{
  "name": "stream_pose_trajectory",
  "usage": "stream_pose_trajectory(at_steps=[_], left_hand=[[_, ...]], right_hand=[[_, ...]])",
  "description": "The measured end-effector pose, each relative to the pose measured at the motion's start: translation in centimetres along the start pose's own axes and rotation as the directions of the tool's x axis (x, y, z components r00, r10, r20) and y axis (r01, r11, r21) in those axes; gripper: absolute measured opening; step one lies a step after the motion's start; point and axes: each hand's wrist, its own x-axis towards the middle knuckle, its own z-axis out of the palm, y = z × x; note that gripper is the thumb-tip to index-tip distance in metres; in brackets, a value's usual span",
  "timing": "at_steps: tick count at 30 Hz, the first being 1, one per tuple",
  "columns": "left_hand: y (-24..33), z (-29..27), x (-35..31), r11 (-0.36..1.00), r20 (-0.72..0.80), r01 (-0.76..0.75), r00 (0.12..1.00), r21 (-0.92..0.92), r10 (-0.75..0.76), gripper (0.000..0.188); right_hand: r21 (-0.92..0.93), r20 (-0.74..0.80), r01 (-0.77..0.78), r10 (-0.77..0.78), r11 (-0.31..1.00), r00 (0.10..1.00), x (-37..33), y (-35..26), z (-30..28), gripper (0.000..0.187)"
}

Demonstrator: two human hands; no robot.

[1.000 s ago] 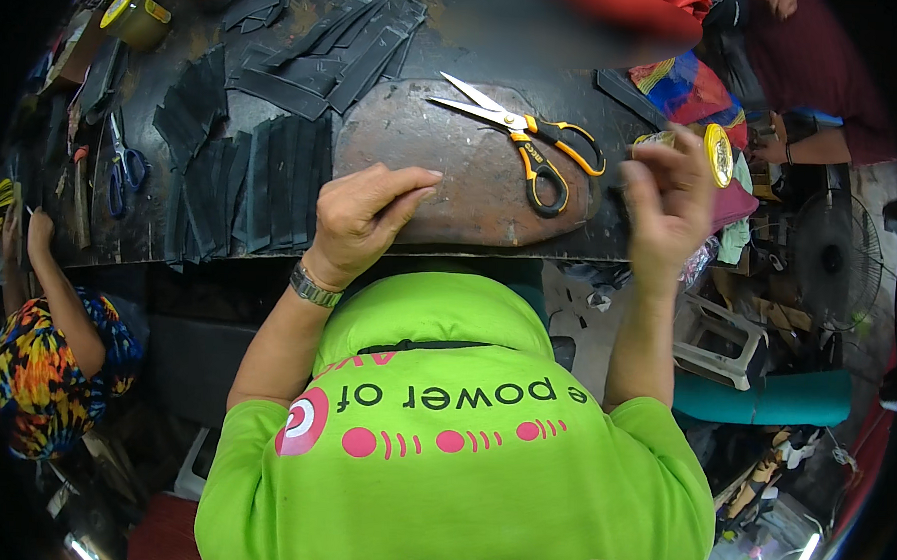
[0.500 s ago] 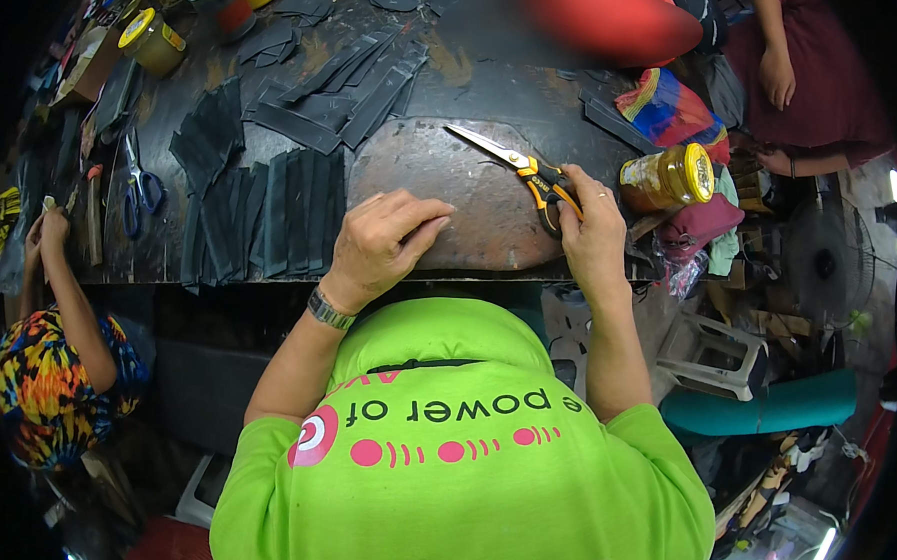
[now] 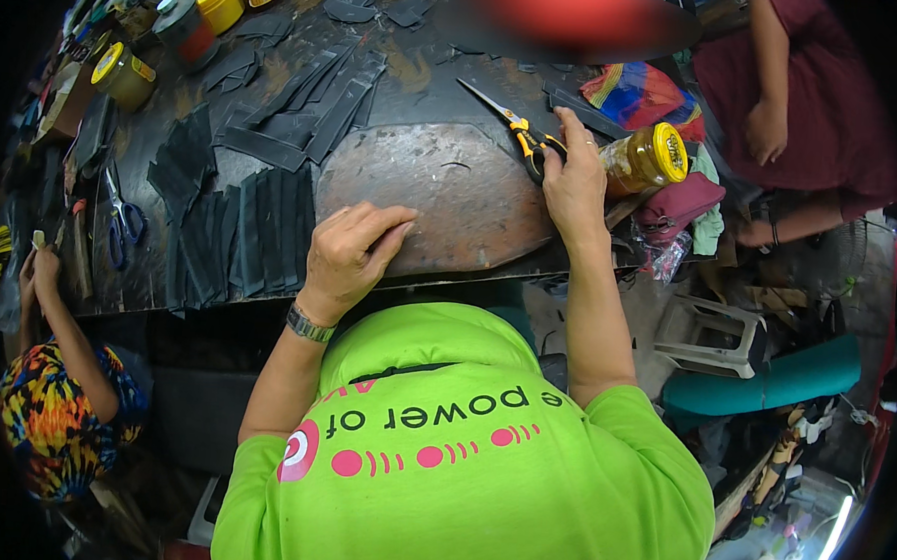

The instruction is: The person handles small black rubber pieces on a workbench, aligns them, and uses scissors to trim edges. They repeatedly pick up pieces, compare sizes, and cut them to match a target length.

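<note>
Scissors (image 3: pixel 518 128) with black and yellow handles point up and left at the far right edge of a worn brown board (image 3: pixel 442 190). Against their handles, my right hand (image 3: pixel 576 180) has its thumb and fingers on either side, the fingers fairly straight. My left hand (image 3: pixel 352 251) is closed over the board's near left part, thumb against the curled index finger; whatever it may hold is hidden. A small dark curved scrap (image 3: pixel 457 164) lies on the board. Left of it are dark strips (image 3: pixel 271 227) in a row and a loose pile of dark pieces (image 3: pixel 301 113).
A yellow-lidded jar (image 3: pixel 644 158) stands just right of my right hand. Blue-handled scissors (image 3: pixel 123 221) and another jar (image 3: pixel 125 76) are at the left. A co-worker's hands (image 3: pixel 44 262) are at the left edge; another person's hand (image 3: pixel 766 132) hangs at the far right.
The scissors and my right hand have moved away from me, toward the board's far right edge, near the jar. My left hand stays closed over the board. The whole view has shifted.
</note>
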Motion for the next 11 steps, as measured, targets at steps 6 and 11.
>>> stream_pose_trajectory(at_steps=[6,11], left_hand=[[-0.1,0.3,-0.1,0.998,-0.047,0.006,0.999,-0.066,-0.009,0.016],[-0.2,0.1,-0.1,1.000,-0.081,-0.008,0.997,-0.021,0.006,0.018]], right_hand=[[0.382,0.076,0.008,-0.041,0.924,0.996,-3.0,-2.6,-0.9,0.059],[0.457,0.052,0.001,-0.028,0.890,0.998,-5.4,-3.9,-0.8,0.060]])
